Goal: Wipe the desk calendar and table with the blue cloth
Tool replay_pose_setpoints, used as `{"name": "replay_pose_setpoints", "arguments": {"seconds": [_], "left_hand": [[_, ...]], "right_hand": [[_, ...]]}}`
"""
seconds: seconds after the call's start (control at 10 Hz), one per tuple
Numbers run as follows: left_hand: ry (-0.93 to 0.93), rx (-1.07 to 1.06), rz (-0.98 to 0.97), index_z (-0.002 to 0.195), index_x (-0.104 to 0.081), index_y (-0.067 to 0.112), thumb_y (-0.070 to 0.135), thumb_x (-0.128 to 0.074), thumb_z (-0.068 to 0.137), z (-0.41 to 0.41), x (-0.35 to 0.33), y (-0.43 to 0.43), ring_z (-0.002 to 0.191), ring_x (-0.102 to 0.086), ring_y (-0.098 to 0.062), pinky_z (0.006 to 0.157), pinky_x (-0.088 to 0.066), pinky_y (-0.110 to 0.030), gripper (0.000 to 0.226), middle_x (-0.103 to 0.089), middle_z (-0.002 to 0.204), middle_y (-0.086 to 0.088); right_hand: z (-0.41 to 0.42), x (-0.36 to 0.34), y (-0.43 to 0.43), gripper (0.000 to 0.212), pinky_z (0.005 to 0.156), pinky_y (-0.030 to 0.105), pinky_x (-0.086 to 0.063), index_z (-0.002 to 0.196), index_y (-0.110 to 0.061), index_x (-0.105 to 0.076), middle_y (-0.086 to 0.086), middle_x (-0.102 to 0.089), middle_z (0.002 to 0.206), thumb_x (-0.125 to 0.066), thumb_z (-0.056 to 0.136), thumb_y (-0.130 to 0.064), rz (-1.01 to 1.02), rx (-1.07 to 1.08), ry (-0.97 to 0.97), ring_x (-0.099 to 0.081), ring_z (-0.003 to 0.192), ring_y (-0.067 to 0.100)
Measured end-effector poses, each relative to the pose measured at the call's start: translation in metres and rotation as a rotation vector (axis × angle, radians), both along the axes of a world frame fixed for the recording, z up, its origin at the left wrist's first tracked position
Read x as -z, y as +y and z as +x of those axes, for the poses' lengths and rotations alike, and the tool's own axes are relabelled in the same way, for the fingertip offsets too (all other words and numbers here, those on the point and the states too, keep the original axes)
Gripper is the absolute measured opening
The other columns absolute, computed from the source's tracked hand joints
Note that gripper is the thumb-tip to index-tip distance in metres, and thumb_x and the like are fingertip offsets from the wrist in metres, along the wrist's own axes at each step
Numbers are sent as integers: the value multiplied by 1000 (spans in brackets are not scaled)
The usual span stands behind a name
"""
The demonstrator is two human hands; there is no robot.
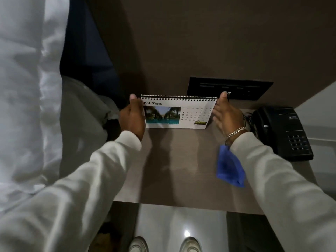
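Brown wood-grain surface (181, 170) carried the desk calendar (179, 113), upright between your fingers. Your left hand (131, 117) pinched its left edge; your right hand (227, 113), fingers spread, touched the right, blue cloth (230, 166) dangling beneath. Judged step: positioning the calendar; next, bring the cloth onto it.

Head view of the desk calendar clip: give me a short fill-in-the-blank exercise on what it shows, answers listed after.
1. The month printed on the desk calendar is ____.
2. The blue cloth hangs below the ____ hand's wrist.
3. The left hand grips the calendar's ____ edge, while the right hand is at the opposite edge.
4. On the table, the black object at the far right is a ____.

Answers: July; right; left; telephone
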State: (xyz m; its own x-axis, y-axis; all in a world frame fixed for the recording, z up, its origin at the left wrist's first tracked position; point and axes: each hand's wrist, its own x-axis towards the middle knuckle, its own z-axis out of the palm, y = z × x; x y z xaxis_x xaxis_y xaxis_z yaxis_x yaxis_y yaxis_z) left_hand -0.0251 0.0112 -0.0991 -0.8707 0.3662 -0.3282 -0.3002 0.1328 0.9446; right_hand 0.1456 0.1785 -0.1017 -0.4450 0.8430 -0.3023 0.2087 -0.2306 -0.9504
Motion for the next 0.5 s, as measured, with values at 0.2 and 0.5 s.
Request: {"name": "replay_pose_setpoints", "arguments": {"seconds": [0.2, 0.5], "left_hand": [[-92, -1, 99, 120, -61, 5, 53, -34, 99, -32, -7, 16, 97, -65, -16, 77, -52, -29, 59, -68, 108, -4], [25, 5, 51, 84, -63, 19, 49, -44, 97, -40, -10, 3, 85, -65, -9, 84, -53, -35, 38, -68, 94, 2]], "right_hand": [[-10, -3, -1, 71, 102, 39, -45, 144, -26, -32, 8, -53, 141, -36, 87, -68, -150, -4, 206, -57, 121, 19], [-10, -20, -4, 52, 104, 47, -44, 129, -33, -36, 14, -46, 145, -38, 88, -66, -145, 216, 173, -52, 125, 26]]}}
